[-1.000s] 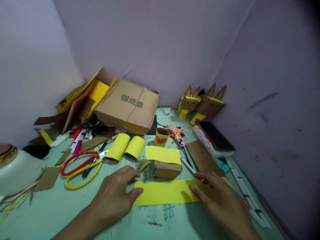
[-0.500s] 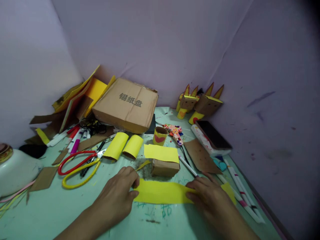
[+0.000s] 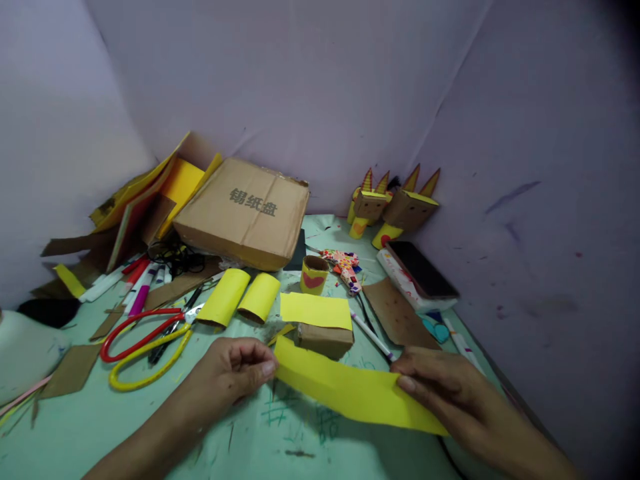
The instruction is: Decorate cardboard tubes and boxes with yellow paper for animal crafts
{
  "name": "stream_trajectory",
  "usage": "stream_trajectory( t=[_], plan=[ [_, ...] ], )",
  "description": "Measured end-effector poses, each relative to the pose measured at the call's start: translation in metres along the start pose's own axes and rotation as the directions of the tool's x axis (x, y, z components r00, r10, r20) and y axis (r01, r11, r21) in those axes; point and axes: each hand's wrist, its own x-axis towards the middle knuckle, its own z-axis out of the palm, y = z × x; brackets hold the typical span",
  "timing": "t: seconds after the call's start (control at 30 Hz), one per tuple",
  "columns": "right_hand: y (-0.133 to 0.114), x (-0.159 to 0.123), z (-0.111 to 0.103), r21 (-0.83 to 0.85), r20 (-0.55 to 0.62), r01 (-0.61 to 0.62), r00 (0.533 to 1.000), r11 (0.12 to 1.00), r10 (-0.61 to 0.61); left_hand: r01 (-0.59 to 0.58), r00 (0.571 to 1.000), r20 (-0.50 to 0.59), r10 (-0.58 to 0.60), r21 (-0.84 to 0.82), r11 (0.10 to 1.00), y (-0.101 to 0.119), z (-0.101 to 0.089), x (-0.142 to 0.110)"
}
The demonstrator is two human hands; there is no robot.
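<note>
A long yellow paper strip (image 3: 345, 387) is stretched between my two hands, lifted a little above the table and sloping down to the right. My left hand (image 3: 240, 373) pinches its left end between thumb and forefinger. Near the other end, my right hand (image 3: 440, 390) grips the strip, thumb on the near face; part of the strip runs on behind the fingers. Just beyond it sits a small cardboard box (image 3: 325, 339) with a yellow paper piece (image 3: 316, 310) on top. Two yellow-covered tubes (image 3: 224, 298) lie behind my left hand, and a short tube with a red heart (image 3: 314, 275) stands upright.
Scissors with red and yellow handles (image 3: 150, 347) lie at left. A large cardboard box (image 3: 245, 213) leans at the back beside cardboard sheets. A patterned glue gun (image 3: 344, 263), a phone (image 3: 423, 270) and a marker (image 3: 373, 337) are at right. Eared cardboard figures (image 3: 407, 210) stand in the corner.
The yellow strip has risen off the table and tilted, its right end now lower and nearer me. My right hand has moved right, and the view has shifted slightly.
</note>
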Motion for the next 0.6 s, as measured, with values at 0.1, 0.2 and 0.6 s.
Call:
stream_trajectory(
  t=[0.1,0.2,0.6],
  plan=[
    [-0.001,0.005,-0.006,0.016,0.016,0.053,0.998,0.998,-0.053,-0.045,0.993,-0.114,0.039,-0.052,0.998,0.002,0.000,0.002],
    [0.001,0.009,-0.011,0.049,0.007,0.108,0.994,0.993,-0.108,-0.036,0.991,-0.132,0.028,-0.059,0.998,0.004,0.000,0.003],
    [-0.004,-0.007,-0.014,0.252,-0.245,-0.051,0.963,0.966,0.115,-0.184,0.973,-0.149,0.176,-0.045,0.982,0.005,-0.013,-0.013]
  ],
)
